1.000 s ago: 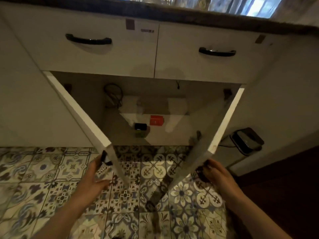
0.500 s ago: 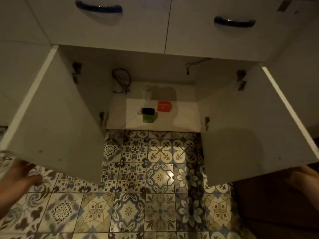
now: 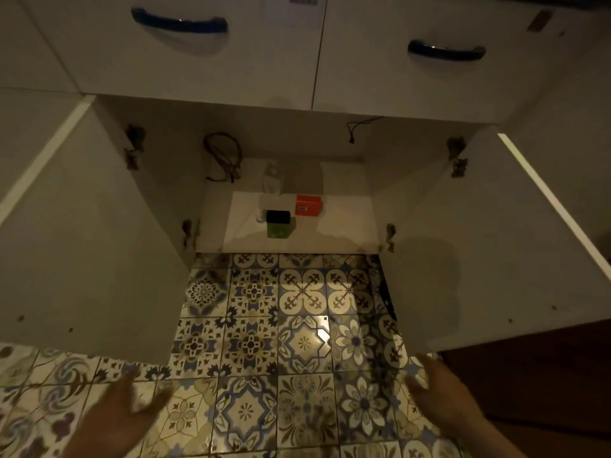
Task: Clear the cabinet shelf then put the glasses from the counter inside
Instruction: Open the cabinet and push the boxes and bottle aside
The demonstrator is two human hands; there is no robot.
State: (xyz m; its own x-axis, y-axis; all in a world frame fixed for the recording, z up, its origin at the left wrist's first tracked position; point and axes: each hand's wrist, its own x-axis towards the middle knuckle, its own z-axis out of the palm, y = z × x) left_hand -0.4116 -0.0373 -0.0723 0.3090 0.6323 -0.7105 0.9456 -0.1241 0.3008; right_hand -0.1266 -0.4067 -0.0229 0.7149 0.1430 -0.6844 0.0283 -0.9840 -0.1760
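Note:
The low cabinet stands wide open, with its left door (image 3: 89,226) and right door (image 3: 489,239) swung out toward me. On the white shelf (image 3: 340,226) inside sit an orange box (image 3: 308,205), a green box with a black top (image 3: 278,223) and a pale, blurry object (image 3: 271,182) behind them. My left hand (image 3: 127,411) and my right hand (image 3: 441,391) hover over the tiled floor in front of the doors, fingers spread, holding nothing. No glasses are in view.
Two drawers with dark handles (image 3: 180,24) (image 3: 446,51) sit above the cabinet. A coiled dark cable (image 3: 222,157) hangs on the inner left wall and a thin wire (image 3: 358,125) dangles at the top right. Patterned floor tiles (image 3: 297,342) lie below.
The doors went from half open to fully open. Both hands have let go of the doors and come inward in front of the cabinet. The view has tilted down, losing the counter.

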